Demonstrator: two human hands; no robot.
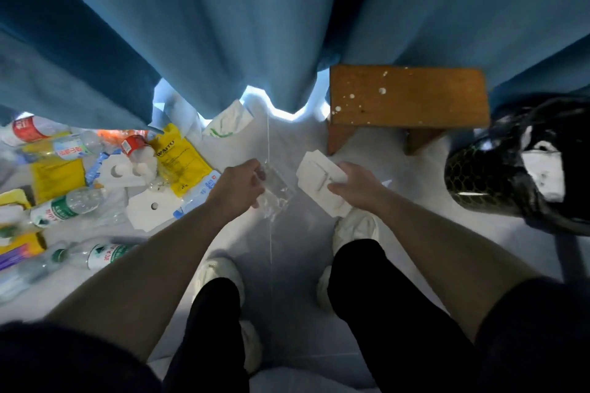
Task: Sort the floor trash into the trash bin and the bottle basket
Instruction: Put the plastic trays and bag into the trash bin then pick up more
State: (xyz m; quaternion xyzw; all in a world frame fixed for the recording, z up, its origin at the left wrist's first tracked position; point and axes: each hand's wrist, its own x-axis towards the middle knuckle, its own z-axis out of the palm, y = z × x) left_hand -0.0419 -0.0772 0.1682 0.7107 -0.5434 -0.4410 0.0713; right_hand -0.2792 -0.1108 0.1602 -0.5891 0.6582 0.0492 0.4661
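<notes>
Our left hand [238, 183] pinches a clear plastic tray [277, 190], our right hand [351, 182] grips white packaging [316, 185]. We fear the thin tray slips before reaching the trash bin [472, 175] on the right.

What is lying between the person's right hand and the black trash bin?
Nothing: in the head view, only bare pale floor separates the right hand, which grips a white tray, from the black-bagged trash bin.

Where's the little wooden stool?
In the head view, the wooden stool stands upper right, against the blue curtain, just left of the black-bagged trash bin and beyond the right hand, which holds a white packaging insert.
</notes>
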